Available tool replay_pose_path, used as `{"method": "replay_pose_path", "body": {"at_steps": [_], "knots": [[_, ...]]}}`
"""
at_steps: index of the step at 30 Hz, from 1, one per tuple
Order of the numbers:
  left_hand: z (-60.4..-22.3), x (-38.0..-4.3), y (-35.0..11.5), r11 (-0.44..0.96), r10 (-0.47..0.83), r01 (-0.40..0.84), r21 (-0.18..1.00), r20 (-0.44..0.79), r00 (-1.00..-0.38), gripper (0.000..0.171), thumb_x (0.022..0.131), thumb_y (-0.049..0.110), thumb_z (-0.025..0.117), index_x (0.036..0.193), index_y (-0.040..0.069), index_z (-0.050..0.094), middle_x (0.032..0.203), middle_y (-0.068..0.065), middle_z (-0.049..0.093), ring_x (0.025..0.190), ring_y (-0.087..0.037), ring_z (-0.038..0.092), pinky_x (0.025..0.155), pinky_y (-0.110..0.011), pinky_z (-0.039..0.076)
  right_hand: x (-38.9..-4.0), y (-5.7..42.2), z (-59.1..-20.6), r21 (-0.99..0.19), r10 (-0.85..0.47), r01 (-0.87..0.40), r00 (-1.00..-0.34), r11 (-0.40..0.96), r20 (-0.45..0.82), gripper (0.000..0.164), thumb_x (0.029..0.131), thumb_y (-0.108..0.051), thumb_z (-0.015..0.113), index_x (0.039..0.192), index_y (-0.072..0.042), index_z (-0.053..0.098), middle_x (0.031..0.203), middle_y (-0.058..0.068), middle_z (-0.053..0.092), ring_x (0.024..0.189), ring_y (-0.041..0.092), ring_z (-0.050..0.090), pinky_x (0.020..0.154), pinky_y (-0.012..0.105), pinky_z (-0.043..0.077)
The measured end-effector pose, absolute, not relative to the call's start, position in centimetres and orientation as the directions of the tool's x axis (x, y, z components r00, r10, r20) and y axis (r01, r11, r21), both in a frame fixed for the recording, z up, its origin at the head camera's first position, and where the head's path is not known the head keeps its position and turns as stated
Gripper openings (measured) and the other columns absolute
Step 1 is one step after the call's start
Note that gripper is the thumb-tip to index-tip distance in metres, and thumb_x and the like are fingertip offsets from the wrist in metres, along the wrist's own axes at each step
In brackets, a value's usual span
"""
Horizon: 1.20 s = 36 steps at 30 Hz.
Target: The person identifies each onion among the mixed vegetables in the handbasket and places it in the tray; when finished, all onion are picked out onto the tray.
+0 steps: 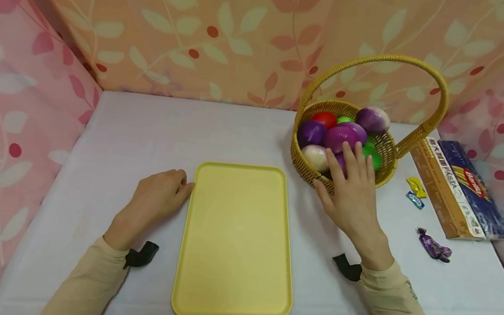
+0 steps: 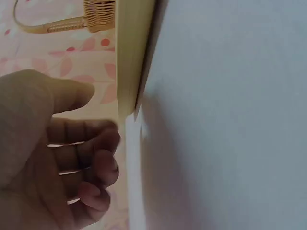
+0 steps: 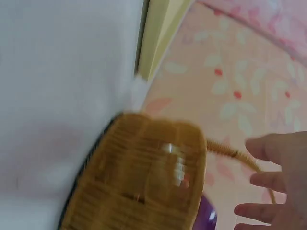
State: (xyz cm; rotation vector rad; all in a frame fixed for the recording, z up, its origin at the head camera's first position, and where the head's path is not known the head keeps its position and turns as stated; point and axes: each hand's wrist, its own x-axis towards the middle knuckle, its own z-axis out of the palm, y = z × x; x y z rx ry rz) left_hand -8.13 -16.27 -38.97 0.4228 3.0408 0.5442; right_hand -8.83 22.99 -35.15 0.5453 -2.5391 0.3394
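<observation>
My right hand (image 1: 351, 193) reaches over the near rim of a wicker basket (image 1: 388, 162), fingers spread above the toy vegetables and fruit in it. Under the fingertips sit a shiny purple piece (image 1: 340, 137) and a green one (image 1: 371, 155); whether they touch is unclear. A purple-and-white piece (image 1: 373, 120) leans on the far rim. In the right wrist view the fingers (image 3: 259, 211) are apart and hold nothing. My left hand (image 1: 161, 192) rests by the left edge of a yellow tray (image 1: 237, 241), its fingers loosely curled around nothing in the left wrist view.
Right of the basket lie a yellow candy (image 1: 417, 187), a small blue candy (image 1: 415, 200) and a purple-wrapped candy (image 1: 434, 246). A brown pasta box (image 1: 444, 194) and a blue Barilla pack (image 1: 474, 187) lie at the right edge. Floral cloth walls (image 1: 226, 40) enclose the table.
</observation>
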Motion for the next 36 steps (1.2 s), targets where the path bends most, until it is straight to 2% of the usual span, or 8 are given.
{"method": "replay_pose_path", "body": {"at_steps": [2, 5, 9, 14, 19, 22, 27, 36], "knots": [[-39.2, -8.3, -16.3, 0.877, 0.262, 0.222, 0.426, -0.037, -0.964, 0.026, 0.098, 0.029, 0.057, 0.083, 0.008, 0.059, 0.068, -0.003, 0.055, 0.059, -0.017, 0.048, 0.051, -0.030, 0.037, -9.1, 23.8, -34.7, -0.192, -0.244, -0.414, -0.788, 0.890, 0.566, 0.058, 0.087, -0.025, 0.065, 0.140, -0.005, 0.050, 0.146, 0.027, 0.043, 0.142, 0.045, 0.032, 0.116, 0.061, 0.021], [-39.8, -8.6, -16.5, 0.841, 0.266, 0.189, 0.507, -0.083, -0.960, 0.028, 0.099, 0.028, 0.055, 0.078, 0.010, 0.055, 0.063, 0.000, 0.049, 0.057, -0.014, 0.042, 0.052, -0.028, 0.033, -9.5, 24.8, -34.3, -0.283, -0.136, -0.346, -0.814, 0.895, 0.565, 0.058, 0.087, -0.019, 0.066, 0.141, -0.004, 0.049, 0.143, 0.025, 0.047, 0.136, 0.043, 0.041, 0.112, 0.060, 0.030], [-40.7, -8.8, -16.8, 0.819, 0.257, 0.156, 0.552, -0.109, -0.960, 0.029, 0.100, 0.028, 0.055, 0.076, 0.012, 0.054, 0.062, 0.001, 0.044, 0.057, -0.013, 0.039, 0.053, -0.028, 0.031, -10.0, 25.7, -34.1, -0.323, -0.044, -0.196, -0.906, 0.926, 0.422, 0.065, 0.093, -0.028, 0.060, 0.149, -0.006, 0.035, 0.142, 0.027, 0.045, 0.129, 0.047, 0.043, 0.103, 0.064, 0.034], [-41.1, -8.7, -17.0, 0.814, 0.266, 0.153, 0.560, -0.125, -0.956, 0.028, 0.099, 0.027, 0.056, 0.075, 0.013, 0.054, 0.062, 0.002, 0.043, 0.056, -0.013, 0.039, 0.053, -0.028, 0.030, -10.1, 26.4, -34.2, -0.269, -0.011, -0.065, -0.980, 0.961, 0.197, 0.073, 0.096, -0.046, 0.054, 0.152, -0.007, 0.030, 0.138, 0.032, 0.045, 0.123, 0.051, 0.045, 0.097, 0.067, 0.036], [-41.2, -8.7, -16.6, 0.806, 0.295, 0.187, 0.561, -0.108, -0.949, 0.025, 0.098, 0.024, 0.057, 0.075, 0.014, 0.055, 0.063, 0.003, 0.043, 0.058, -0.013, 0.040, 0.054, -0.028, 0.031, -9.9, 26.7, -34.1, -0.275, -0.010, -0.063, -0.981, 0.959, 0.192, 0.073, 0.092, -0.048, 0.060, 0.147, -0.006, 0.037, 0.136, 0.031, 0.048, 0.122, 0.050, 0.046, 0.097, 0.067, 0.035], [-41.1, -8.8, -16.5, 0.807, 0.297, 0.193, 0.558, -0.101, -0.950, 0.023, 0.098, 0.023, 0.056, 0.077, 0.015, 0.056, 0.064, 0.002, 0.044, 0.059, -0.013, 0.040, 0.055, -0.028, 0.031, -9.4, 26.5, -33.8, -0.309, -0.034, -0.121, -0.961, 0.943, 0.273, 0.071, 0.088, -0.042, 0.066, 0.144, -0.005, 0.042, 0.136, 0.028, 0.049, 0.123, 0.047, 0.046, 0.099, 0.065, 0.036], [-40.9, -8.8, -16.4, 0.811, 0.297, 0.188, 0.554, -0.112, -0.948, 0.021, 0.099, 0.023, 0.055, 0.080, 0.015, 0.057, 0.065, 0.002, 0.046, 0.061, -0.014, 0.042, 0.056, -0.028, 0.032, -7.1, 25.0, -33.7, -0.322, -0.216, -0.370, -0.879, 0.871, 0.426, 0.070, 0.077, -0.028, 0.080, 0.135, -0.004, 0.051, 0.132, 0.022, 0.054, 0.121, 0.039, 0.049, 0.097, 0.058, 0.043], [-40.9, -8.7, -16.3, 0.810, 0.304, 0.195, 0.553, -0.113, -0.946, 0.021, 0.100, 0.023, 0.054, 0.082, 0.014, 0.057, 0.067, 0.001, 0.049, 0.061, -0.014, 0.043, 0.056, -0.028, 0.033, -5.3, 21.0, -35.6, -0.305, -0.496, -0.599, -0.793, 0.741, 0.353, 0.068, 0.078, -0.036, 0.081, 0.134, -0.010, 0.053, 0.128, 0.013, 0.052, 0.111, 0.026, 0.058, 0.091, 0.044, 0.052]]}}
